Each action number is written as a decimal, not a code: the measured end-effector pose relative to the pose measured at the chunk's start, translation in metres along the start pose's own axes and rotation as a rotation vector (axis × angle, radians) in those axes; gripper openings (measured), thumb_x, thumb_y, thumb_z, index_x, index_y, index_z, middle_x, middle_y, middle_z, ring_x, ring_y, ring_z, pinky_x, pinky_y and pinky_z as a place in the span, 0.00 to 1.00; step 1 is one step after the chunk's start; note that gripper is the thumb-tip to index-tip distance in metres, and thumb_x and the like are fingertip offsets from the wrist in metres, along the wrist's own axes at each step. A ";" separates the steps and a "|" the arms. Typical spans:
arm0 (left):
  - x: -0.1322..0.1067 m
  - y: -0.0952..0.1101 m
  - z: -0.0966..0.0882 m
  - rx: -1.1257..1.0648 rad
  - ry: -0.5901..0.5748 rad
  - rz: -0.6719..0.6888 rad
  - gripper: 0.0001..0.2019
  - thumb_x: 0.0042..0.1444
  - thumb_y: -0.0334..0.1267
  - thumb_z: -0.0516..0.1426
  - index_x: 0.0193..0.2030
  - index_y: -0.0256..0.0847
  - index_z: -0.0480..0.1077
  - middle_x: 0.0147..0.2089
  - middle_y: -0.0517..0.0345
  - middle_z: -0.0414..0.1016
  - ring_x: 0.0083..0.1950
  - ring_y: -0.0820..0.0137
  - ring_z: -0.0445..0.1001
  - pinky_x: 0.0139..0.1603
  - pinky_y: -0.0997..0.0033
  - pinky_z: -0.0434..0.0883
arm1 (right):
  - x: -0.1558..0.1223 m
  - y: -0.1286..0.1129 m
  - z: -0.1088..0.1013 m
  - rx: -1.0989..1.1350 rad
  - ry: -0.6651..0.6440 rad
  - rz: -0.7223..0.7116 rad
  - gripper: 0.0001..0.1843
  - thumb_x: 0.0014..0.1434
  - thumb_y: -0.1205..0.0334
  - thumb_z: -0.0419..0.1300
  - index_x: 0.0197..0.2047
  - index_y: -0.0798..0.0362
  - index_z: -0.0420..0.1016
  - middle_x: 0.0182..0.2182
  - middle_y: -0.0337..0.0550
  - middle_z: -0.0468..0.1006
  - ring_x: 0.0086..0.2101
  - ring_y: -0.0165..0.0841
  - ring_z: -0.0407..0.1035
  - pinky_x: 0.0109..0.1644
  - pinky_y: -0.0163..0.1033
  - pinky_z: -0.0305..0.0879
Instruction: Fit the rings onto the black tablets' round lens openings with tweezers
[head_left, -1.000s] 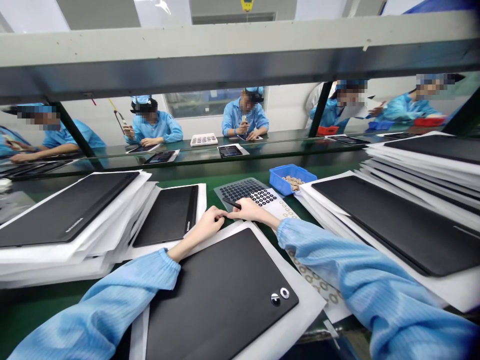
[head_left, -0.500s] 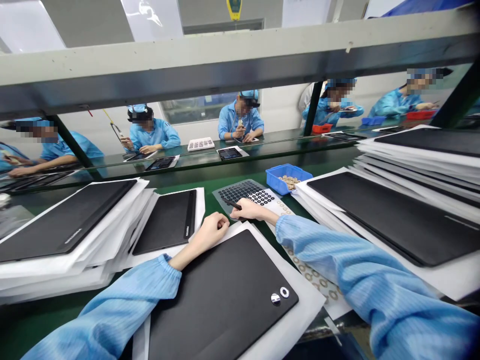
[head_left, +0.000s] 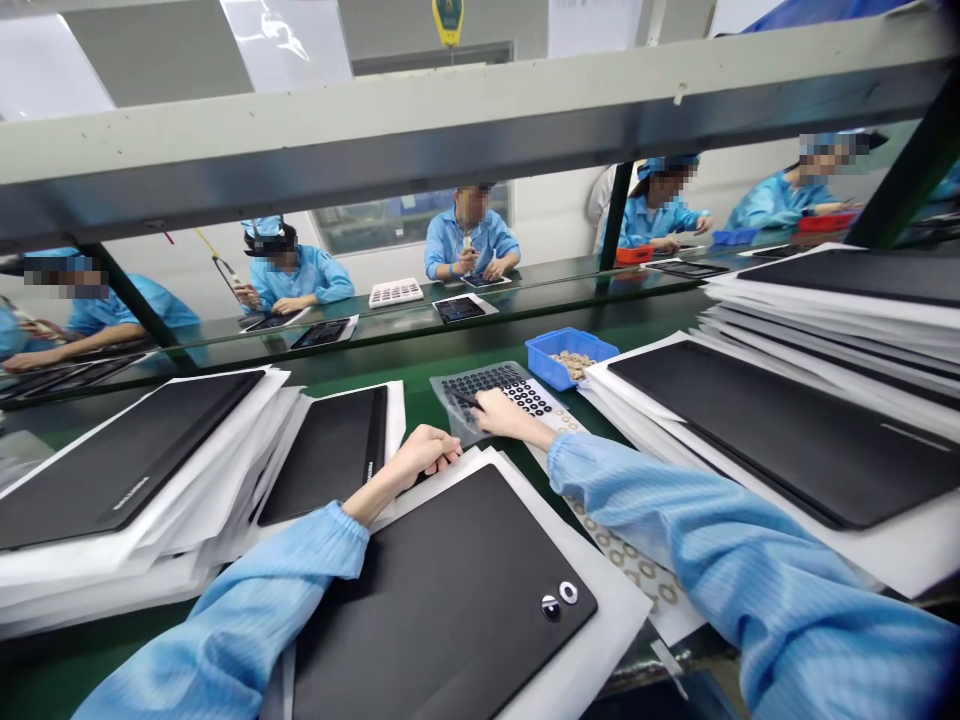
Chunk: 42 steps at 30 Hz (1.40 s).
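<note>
My right hand [head_left: 504, 415] is closed on thin dark tweezers [head_left: 465, 400], their tip touching a grey sheet of small black ring stickers [head_left: 487, 385]. My left hand [head_left: 424, 450] rests in a loose fist on the far edge of a black panel [head_left: 442, 590] that lies on white paper in front of me. I cannot see anything in the left hand. Two small round parts [head_left: 559, 600], one dark and one ring-shaped, sit on the panel near its right corner. Both arms wear blue sleeves.
Stacks of black panels on white sheets stand at left [head_left: 120, 470], centre-left [head_left: 330, 450] and right [head_left: 780, 430]. A blue tray of small parts [head_left: 570, 355] sits behind the sticker sheet. A used backing strip [head_left: 637, 570] lies right of my panel. Several blue-coated workers sit across the green bench.
My right hand has pushed the tweezers further onto the sticker sheet. My left hand has curled shut and drawn away from the right hand.
</note>
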<state>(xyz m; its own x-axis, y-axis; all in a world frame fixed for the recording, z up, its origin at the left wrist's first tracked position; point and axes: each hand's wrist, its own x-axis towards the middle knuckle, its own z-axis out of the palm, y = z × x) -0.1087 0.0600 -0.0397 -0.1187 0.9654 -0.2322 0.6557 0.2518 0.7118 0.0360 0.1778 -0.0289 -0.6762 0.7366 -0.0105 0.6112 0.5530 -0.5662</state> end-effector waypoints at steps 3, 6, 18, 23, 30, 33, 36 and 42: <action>0.000 -0.006 -0.001 0.044 0.019 0.020 0.13 0.64 0.44 0.54 0.46 0.34 0.69 0.39 0.56 0.73 0.35 0.73 0.74 0.35 0.69 0.74 | 0.008 0.018 -0.015 -0.044 0.131 0.068 0.19 0.63 0.57 0.58 0.54 0.57 0.69 0.51 0.51 0.71 0.48 0.38 0.70 0.50 0.47 0.70; 0.001 -0.007 0.001 0.155 0.140 0.081 0.13 0.64 0.43 0.55 0.46 0.35 0.70 0.41 0.55 0.73 0.37 0.71 0.74 0.38 0.66 0.74 | 0.009 0.033 -0.028 -0.047 0.155 0.095 0.18 0.64 0.57 0.57 0.54 0.56 0.69 0.50 0.49 0.72 0.47 0.37 0.70 0.49 0.47 0.70; 0.005 0.026 0.013 0.536 0.211 0.648 0.17 0.62 0.34 0.52 0.58 0.42 0.67 0.64 0.51 0.63 0.60 0.56 0.58 0.62 0.52 0.58 | 0.005 0.031 -0.023 0.096 0.010 0.063 0.16 0.64 0.56 0.56 0.51 0.57 0.70 0.46 0.47 0.74 0.41 0.34 0.72 0.44 0.44 0.72; 0.021 0.021 0.021 0.565 0.252 0.601 0.17 0.62 0.37 0.56 0.57 0.40 0.66 0.61 0.49 0.63 0.59 0.57 0.63 0.57 0.48 0.63 | -0.005 0.030 -0.028 0.101 -0.039 0.027 0.16 0.65 0.54 0.55 0.45 0.59 0.72 0.37 0.43 0.76 0.33 0.28 0.72 0.36 0.37 0.72; 0.002 0.008 0.017 0.543 0.238 0.579 0.10 0.63 0.39 0.55 0.47 0.37 0.70 0.50 0.51 0.71 0.52 0.63 0.70 0.54 0.54 0.68 | 0.007 0.041 -0.033 -0.015 0.084 0.017 0.17 0.64 0.56 0.57 0.51 0.57 0.70 0.48 0.47 0.74 0.44 0.36 0.71 0.47 0.46 0.71; -0.004 0.006 0.014 0.531 0.210 0.589 0.10 0.63 0.40 0.55 0.47 0.37 0.70 0.50 0.51 0.71 0.51 0.64 0.70 0.54 0.54 0.68 | 0.017 0.046 -0.029 -0.071 0.183 0.057 0.18 0.64 0.56 0.57 0.54 0.56 0.69 0.50 0.48 0.72 0.47 0.37 0.70 0.49 0.48 0.70; -0.001 0.003 0.009 0.507 0.226 0.557 0.10 0.63 0.40 0.56 0.47 0.37 0.71 0.50 0.51 0.72 0.52 0.63 0.70 0.54 0.54 0.68 | 0.021 0.048 -0.021 -0.117 0.244 0.087 0.18 0.64 0.56 0.57 0.54 0.56 0.69 0.51 0.49 0.72 0.47 0.37 0.70 0.49 0.49 0.70; 0.013 -0.010 -0.011 0.422 0.477 0.204 0.14 0.62 0.42 0.57 0.50 0.36 0.69 0.53 0.50 0.70 0.53 0.61 0.70 0.53 0.52 0.69 | 0.020 0.040 -0.017 -0.150 0.243 0.064 0.18 0.64 0.56 0.57 0.53 0.56 0.69 0.49 0.48 0.73 0.46 0.36 0.71 0.48 0.47 0.71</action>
<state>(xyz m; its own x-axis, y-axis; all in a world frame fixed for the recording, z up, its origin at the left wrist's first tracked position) -0.1251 0.0705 -0.0423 -0.2142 0.9395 0.2672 0.9239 0.1061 0.3677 0.0536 0.2215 -0.0383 -0.5272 0.8335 0.1655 0.7156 0.5405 -0.4426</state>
